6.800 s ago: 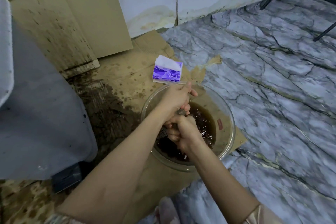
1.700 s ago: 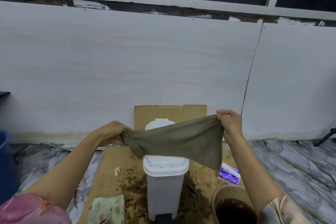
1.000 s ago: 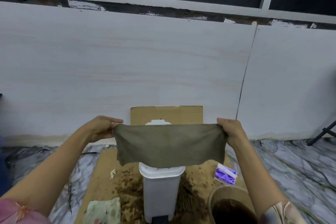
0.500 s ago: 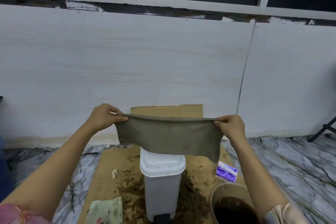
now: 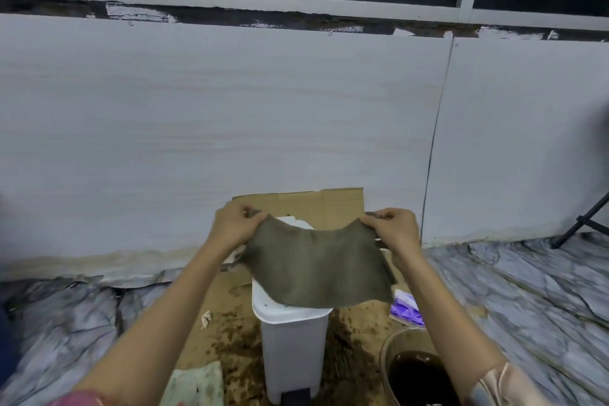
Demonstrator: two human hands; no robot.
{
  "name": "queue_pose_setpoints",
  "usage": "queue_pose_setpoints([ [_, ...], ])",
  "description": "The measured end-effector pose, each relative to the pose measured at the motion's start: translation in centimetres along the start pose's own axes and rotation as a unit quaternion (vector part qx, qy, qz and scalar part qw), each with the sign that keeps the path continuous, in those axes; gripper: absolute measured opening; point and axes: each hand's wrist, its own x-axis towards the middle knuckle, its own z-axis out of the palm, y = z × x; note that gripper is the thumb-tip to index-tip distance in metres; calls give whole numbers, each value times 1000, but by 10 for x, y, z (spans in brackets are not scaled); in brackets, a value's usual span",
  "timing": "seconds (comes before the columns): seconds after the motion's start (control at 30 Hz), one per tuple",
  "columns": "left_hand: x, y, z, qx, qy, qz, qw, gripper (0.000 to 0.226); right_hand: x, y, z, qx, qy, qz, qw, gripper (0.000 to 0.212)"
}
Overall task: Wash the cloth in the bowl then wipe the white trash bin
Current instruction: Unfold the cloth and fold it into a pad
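A wet grey-brown cloth (image 5: 316, 265) is spread out in the air over the lid of the white trash bin (image 5: 291, 349). My left hand (image 5: 235, 224) pinches its upper left corner and my right hand (image 5: 393, 229) pinches its upper right corner. The cloth sags in the middle and its lower edge hangs over the bin's lid, hiding most of it. The bin stands upright on stained cardboard (image 5: 230, 343). A clear bowl (image 5: 387, 353) of dark brown water sits at the bin's right, partly behind my right forearm.
A purple and white packet (image 5: 407, 308) lies on the cardboard right of the bin. A pale patterned rag (image 5: 194, 386) lies at the lower left. The white wall (image 5: 230, 115) is close behind. A black stand leg (image 5: 580, 224) reaches down at the far right.
My hands have come closer together and lower, so the stretched cloth now sags and drapes down over the bin's lid. The camera has tilted slightly.
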Motion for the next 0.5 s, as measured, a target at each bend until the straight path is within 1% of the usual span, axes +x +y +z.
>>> queue_pose_setpoints([
  [0.1,-20,52,29,10,-25,81,996,25,-18,-21,19,19,-77,-27,997,15],
  [0.17,-29,76,37,5,-73,136,988,27,-29,-39,24,52,-144,-28,988,24],
  [0.23,-33,89,37,46,-125,180,975,38,-34,-53,20,101,-205,-5,973,37],
  [0.3,-32,93,37,106,-125,211,964,48,-36,-61,14,111,-239,2,965,39],
  [0.37,-28,92,40,122,-86,214,965,47,-38,-63,9,68,-237,-32,969,33],
  [0.43,-26,93,41,113,-53,209,970,35,-40,-65,9,30,-207,-91,974,17],
  [0.47,-25,95,39,105,-46,209,971,29,-40,-63,9,22,-190,-116,975,14],
  [0.5,-24,98,35,99,-46,208,972,27,-39,-61,8,8,-177,-131,975,25],
])
